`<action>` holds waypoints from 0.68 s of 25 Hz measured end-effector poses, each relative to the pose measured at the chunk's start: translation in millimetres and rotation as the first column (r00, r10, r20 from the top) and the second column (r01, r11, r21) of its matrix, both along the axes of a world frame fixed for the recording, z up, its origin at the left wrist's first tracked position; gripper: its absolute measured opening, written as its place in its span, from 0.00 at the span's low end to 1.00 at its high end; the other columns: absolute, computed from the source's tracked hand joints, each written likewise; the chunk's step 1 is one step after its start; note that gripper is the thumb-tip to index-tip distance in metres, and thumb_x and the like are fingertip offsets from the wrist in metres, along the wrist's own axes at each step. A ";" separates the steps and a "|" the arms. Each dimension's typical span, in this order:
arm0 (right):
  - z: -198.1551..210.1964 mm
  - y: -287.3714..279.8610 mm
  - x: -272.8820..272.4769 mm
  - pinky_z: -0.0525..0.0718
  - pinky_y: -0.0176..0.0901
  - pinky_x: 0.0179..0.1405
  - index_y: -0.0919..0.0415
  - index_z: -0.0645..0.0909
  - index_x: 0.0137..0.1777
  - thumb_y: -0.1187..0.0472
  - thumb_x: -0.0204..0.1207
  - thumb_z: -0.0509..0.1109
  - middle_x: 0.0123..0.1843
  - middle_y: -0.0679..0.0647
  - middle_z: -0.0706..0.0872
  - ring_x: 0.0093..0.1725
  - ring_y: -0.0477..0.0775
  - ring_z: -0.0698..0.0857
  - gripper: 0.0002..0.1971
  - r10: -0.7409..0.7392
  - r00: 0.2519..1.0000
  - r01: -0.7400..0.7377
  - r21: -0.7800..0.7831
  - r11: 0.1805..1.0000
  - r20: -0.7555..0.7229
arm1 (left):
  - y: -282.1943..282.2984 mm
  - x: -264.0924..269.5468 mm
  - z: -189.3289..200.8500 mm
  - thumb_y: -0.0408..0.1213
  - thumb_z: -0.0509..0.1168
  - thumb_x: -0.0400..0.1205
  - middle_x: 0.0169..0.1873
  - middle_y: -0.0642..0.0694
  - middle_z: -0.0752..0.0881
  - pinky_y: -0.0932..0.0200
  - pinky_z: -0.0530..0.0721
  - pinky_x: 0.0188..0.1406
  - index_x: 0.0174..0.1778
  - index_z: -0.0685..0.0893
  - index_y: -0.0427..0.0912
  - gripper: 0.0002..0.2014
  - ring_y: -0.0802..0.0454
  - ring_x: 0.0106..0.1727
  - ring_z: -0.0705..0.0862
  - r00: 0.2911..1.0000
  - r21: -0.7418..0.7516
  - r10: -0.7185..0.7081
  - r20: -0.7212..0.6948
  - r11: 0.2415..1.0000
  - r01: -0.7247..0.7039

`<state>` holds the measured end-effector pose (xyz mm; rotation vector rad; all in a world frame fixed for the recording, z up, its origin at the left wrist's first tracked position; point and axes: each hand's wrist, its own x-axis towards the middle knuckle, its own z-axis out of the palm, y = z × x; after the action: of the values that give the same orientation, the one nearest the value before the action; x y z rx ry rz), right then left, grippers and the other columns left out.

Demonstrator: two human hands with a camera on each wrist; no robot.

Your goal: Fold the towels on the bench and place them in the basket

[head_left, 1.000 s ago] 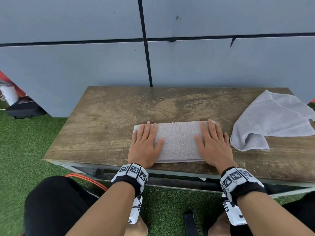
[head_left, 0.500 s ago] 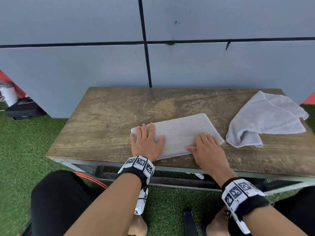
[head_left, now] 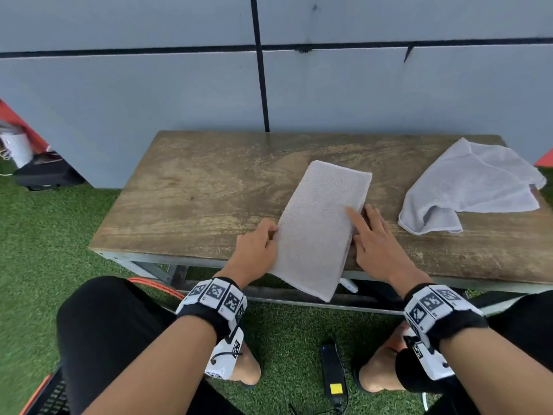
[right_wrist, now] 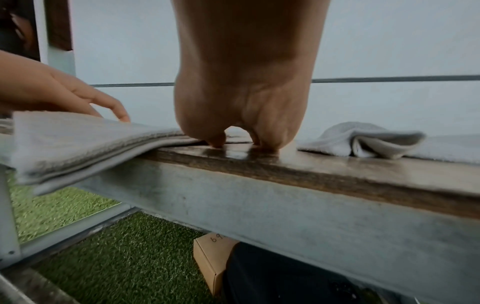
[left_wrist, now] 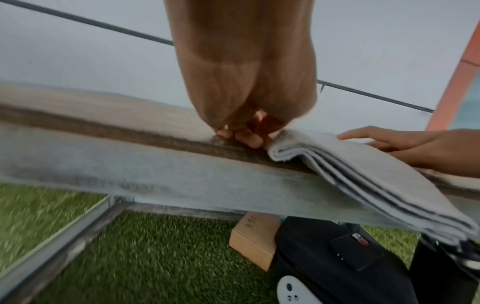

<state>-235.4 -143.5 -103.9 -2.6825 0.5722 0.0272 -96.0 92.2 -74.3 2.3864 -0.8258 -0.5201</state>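
A folded grey towel (head_left: pixel 320 232) lies lengthwise on the wooden bench (head_left: pixel 194 199), with its near end hanging over the front edge. My left hand (head_left: pixel 263 238) is at the towel's left edge, and its curled fingers (left_wrist: pixel 244 135) grip that edge. My right hand (head_left: pixel 369 227) is at the right edge with its fingers straight. One fingertip (head_left: pixel 351 214) lies on top of the towel, and the others touch the bench beside it. An unfolded grey towel (head_left: pixel 472 187) lies crumpled at the bench's right end. The stacked layers of the folded towel (left_wrist: pixel 363 176) show in the left wrist view.
A grey panelled wall (head_left: pixel 179 85) stands right behind the bench. Green turf (head_left: pixel 45 235) surrounds it. An orange-rimmed black mesh corner (head_left: pixel 51 396) shows at bottom left. A black charger (head_left: pixel 332 369) lies between my feet. A cardboard box (left_wrist: pixel 257 240) and dark bag sit under the bench.
The folded towel has turned from crosswise to lengthwise, and its near end now overhangs the front edge. Both hands left its top and moved to its side edges.
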 end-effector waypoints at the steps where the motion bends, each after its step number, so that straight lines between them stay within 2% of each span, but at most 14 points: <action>1: 2.7 -1.8 -0.6 0.52 0.63 0.86 0.41 0.49 0.87 0.64 0.85 0.54 0.89 0.62 0.45 0.88 0.68 0.43 0.33 0.008 1.000 -0.007 0.019 1.000 -0.006 | 1.8 4.2 1.7 0.33 0.54 0.87 0.30 0.53 0.79 0.33 0.75 0.67 0.71 0.71 0.53 0.18 0.53 0.30 0.76 0.998 0.022 -0.056 -0.009 0.998 0.056; 3: 9.0 -1.3 -2.4 0.51 0.62 0.87 0.37 0.51 0.86 0.63 0.84 0.56 0.89 0.62 0.42 0.88 0.67 0.41 0.35 0.020 0.999 -0.017 0.059 0.998 -0.039 | 3.7 6.7 9.5 0.32 0.54 0.86 0.28 0.53 0.76 0.33 0.75 0.69 0.78 0.67 0.65 0.28 0.56 0.28 0.74 0.987 0.064 -0.155 -0.048 0.985 0.158; 4: 13.4 0.8 -3.6 0.50 0.61 0.87 0.36 0.51 0.86 0.62 0.83 0.58 0.89 0.62 0.41 0.88 0.66 0.39 0.36 0.027 0.997 -0.021 0.080 0.997 -0.070 | 3.9 7.1 14.2 0.32 0.53 0.86 0.29 0.54 0.75 0.39 0.78 0.66 0.79 0.66 0.69 0.30 0.57 0.27 0.73 0.979 0.077 -0.186 -0.085 0.978 0.192; 5: 17.9 3.4 -5.0 0.49 0.61 0.87 0.34 0.51 0.85 0.61 0.82 0.59 0.89 0.62 0.40 0.88 0.65 0.38 0.36 0.036 0.994 -0.025 0.099 0.995 -0.107 | 3.5 8.5 17.5 0.32 0.53 0.86 0.32 0.55 0.75 0.50 0.83 0.58 0.79 0.66 0.71 0.31 0.58 0.27 0.73 0.970 0.096 -0.211 -0.123 0.970 0.223; 6: 22.3 5.4 -6.1 0.48 0.61 0.87 0.32 0.50 0.85 0.59 0.81 0.61 0.89 0.62 0.38 0.88 0.64 0.36 0.38 0.048 0.989 -0.032 0.113 0.993 -0.143 | 2.8 10.2 22.0 0.32 0.55 0.86 0.34 0.55 0.75 0.62 0.83 0.43 0.80 0.65 0.72 0.32 0.58 0.27 0.73 0.959 0.117 -0.242 -0.147 0.958 0.260; 7: 26.7 6.8 -7.1 0.48 0.61 0.87 0.30 0.49 0.85 0.57 0.80 0.63 0.89 0.61 0.36 0.87 0.63 0.34 0.39 0.062 0.983 -0.041 0.125 0.991 -0.175 | 1.9 12.8 25.3 0.33 0.57 0.85 0.35 0.56 0.74 0.67 0.77 0.33 0.80 0.64 0.72 0.32 0.57 0.28 0.73 0.948 0.151 -0.279 -0.151 0.942 0.301; 8: 29.8 7.6 -7.5 0.48 0.61 0.87 0.29 0.47 0.85 0.54 0.79 0.65 0.89 0.60 0.34 0.87 0.63 0.32 0.41 0.081 0.976 -0.053 0.136 0.989 -0.204 | 1.8 17.1 25.4 0.36 0.61 0.84 0.34 0.55 0.74 0.67 0.74 0.30 0.81 0.63 0.73 0.34 0.56 0.30 0.74 0.937 0.191 -0.316 -0.148 0.920 0.341; 11: 32.2 8.1 -10.1 0.50 0.64 0.86 0.27 0.41 0.84 0.47 0.75 0.73 0.87 0.57 0.27 0.85 0.61 0.27 0.48 0.133 0.944 -0.093 0.146 0.985 -0.301 | 3.2 23.5 18.7 0.40 0.71 0.80 0.37 0.53 0.78 0.58 0.82 0.40 0.81 0.51 0.79 0.44 0.55 0.37 0.79 0.905 0.349 -0.422 -0.060 0.840 0.415; 13: 30.7 13.6 -12.6 0.51 0.66 0.84 0.27 0.35 0.83 0.47 0.74 0.76 0.86 0.57 0.24 0.84 0.63 0.24 0.54 0.145 0.922 -0.119 0.095 0.988 -0.358 | 3.7 18.6 12.4 0.37 0.71 0.80 0.37 0.55 0.80 0.53 0.86 0.42 0.80 0.46 0.80 0.48 0.52 0.40 0.83 0.890 0.426 -0.453 0.055 0.817 0.389; 15: 25.9 22.7 -13.9 0.52 0.66 0.84 0.28 0.36 0.84 0.49 0.75 0.76 0.86 0.59 0.26 0.85 0.66 0.26 0.53 0.109 0.940 -0.103 0.036 0.994 -0.324 | 4.1 11.7 9.2 0.35 0.67 0.80 0.33 0.58 0.77 0.56 0.84 0.40 0.81 0.49 0.78 0.45 0.53 0.37 0.82 0.898 0.401 -0.417 0.141 0.853 0.333; 17: 20.4 23.5 -13.3 0.50 0.67 0.85 0.30 0.45 0.85 0.49 0.78 0.73 0.88 0.60 0.33 0.86 0.69 0.30 0.45 0.077 0.968 -0.061 0.072 0.996 -0.239 | 5.1 11.1 7.1 0.38 0.66 0.82 0.32 0.59 0.78 0.61 0.78 0.40 0.81 0.59 0.76 0.37 0.55 0.36 0.81 0.925 0.291 -0.365 0.110 0.901 0.321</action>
<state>-248.7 -120.0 -83.6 -2.6532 0.5394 0.3895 -84.9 97.4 -67.2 2.5640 -1.3433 -0.6150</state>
